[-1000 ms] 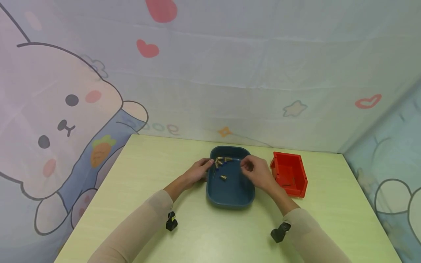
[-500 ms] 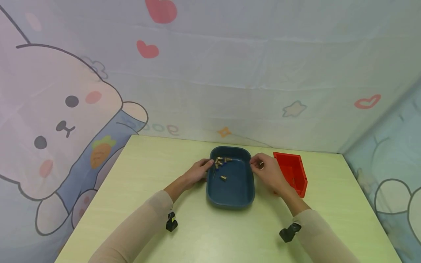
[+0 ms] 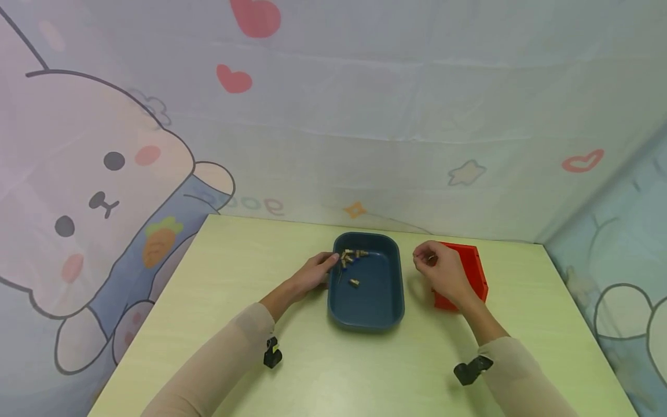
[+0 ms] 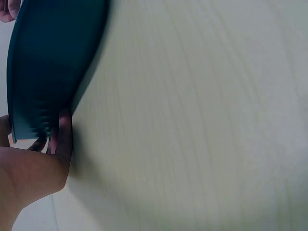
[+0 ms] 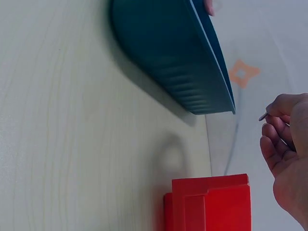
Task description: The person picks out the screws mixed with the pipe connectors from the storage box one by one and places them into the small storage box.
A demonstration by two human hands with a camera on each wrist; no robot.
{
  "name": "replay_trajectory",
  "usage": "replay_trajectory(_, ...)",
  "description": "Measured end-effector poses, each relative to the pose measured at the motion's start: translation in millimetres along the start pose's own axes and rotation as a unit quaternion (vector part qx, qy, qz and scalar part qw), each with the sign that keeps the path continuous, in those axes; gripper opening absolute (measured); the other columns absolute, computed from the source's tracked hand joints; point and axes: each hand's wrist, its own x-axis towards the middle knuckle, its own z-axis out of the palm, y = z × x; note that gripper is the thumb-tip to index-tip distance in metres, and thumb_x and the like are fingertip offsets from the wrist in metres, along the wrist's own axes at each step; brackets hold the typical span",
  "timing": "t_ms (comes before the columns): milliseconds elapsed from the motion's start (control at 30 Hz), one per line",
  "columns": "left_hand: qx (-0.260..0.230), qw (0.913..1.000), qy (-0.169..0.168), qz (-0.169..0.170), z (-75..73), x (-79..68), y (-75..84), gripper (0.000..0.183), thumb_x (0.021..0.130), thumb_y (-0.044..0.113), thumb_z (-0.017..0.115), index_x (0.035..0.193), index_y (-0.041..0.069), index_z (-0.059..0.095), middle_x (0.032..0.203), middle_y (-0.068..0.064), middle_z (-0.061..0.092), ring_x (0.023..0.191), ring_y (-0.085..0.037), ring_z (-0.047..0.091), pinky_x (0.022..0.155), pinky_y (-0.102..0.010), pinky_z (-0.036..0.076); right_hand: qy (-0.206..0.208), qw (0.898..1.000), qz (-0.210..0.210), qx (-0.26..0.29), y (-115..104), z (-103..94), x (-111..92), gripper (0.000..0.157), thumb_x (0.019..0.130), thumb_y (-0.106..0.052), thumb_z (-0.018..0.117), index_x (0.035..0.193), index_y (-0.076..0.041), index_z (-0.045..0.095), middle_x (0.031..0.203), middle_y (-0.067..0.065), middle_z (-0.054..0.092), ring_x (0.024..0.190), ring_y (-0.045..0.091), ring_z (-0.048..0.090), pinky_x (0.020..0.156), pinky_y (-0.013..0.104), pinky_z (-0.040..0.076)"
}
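My left hand (image 3: pixel 315 271) grips the left wall of a dark blue tray (image 3: pixel 366 324), its thumb over the rim and its fingers against the outside. Several small brass fittings (image 3: pixel 348 258), some with blue parts, lie in the tray's far left corner. A single brass fitting (image 3: pixel 354 282) sits apart, nearer the middle. Over the left edge of a red bin (image 3: pixel 475 272), my right hand (image 3: pixel 445 269) pinches a small thin metal pin (image 5: pixel 263 117) between thumb and forefinger. Only the pin's tip shows in the right wrist view.
Tray and bin stand side by side on a pale wood-grain table (image 3: pixel 208 260), with a gap between them. A printed cloth (image 3: pixel 339 145) hangs behind the table's far edge.
My right hand has moved right, from above the tray's right side to the red bin's left edge, still pinching. My left hand and the tray stay in place.
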Motion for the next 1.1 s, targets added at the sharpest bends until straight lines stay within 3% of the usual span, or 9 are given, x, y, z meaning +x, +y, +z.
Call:
replay_trajectory(633, 0.004, 1.0000, 0.005, 0.002, -0.7, -0.4, 0.5, 0.063, 0.113, 0.048, 0.049, 0.160, 0.006, 0.043, 0.161, -0.018, 0.046, 0.146, -0.034, 0.047, 0.099, -0.042, 0.057, 0.033, 0.999, 0.000, -0.006, 13.1, -19.3, -5.9, 0.008, 0.097, 0.000, 0.071, 0.103, -0.005, 0.071, 0.093, 0.008, 0.071, 0.086, 0.018, 0.064, 0.076, 0.011, 0.050)
replay_trajectory(933, 0.019, 0.9997, 0.010, 0.007, -0.2, -1.1, 1.6, 0.064, 0.113, 0.048, 0.049, 0.160, 0.005, 0.044, 0.161, -0.018, 0.046, 0.149, -0.035, 0.043, 0.111, -0.050, 0.049, 0.044, 0.999, -0.004, -0.027, 19.5, -28.7, -8.2, 0.006, 0.098, 0.000, 0.072, 0.101, -0.005, 0.072, 0.091, 0.006, 0.072, 0.085, 0.018, 0.063, 0.074, 0.012, 0.050)
replay_trajectory(1100, 0.014, 0.9999, 0.009, 0.006, -0.3, -0.8, 1.9, 0.063, 0.113, 0.048, 0.049, 0.159, 0.006, 0.044, 0.160, -0.018, 0.046, 0.148, -0.036, 0.044, 0.107, -0.048, 0.053, 0.046, 0.999, 0.003, -0.029, 20.1, -33.7, -10.0, 0.006, 0.097, -0.001, 0.073, 0.102, -0.005, 0.072, 0.091, 0.008, 0.070, 0.086, 0.018, 0.062, 0.073, 0.013, 0.049)
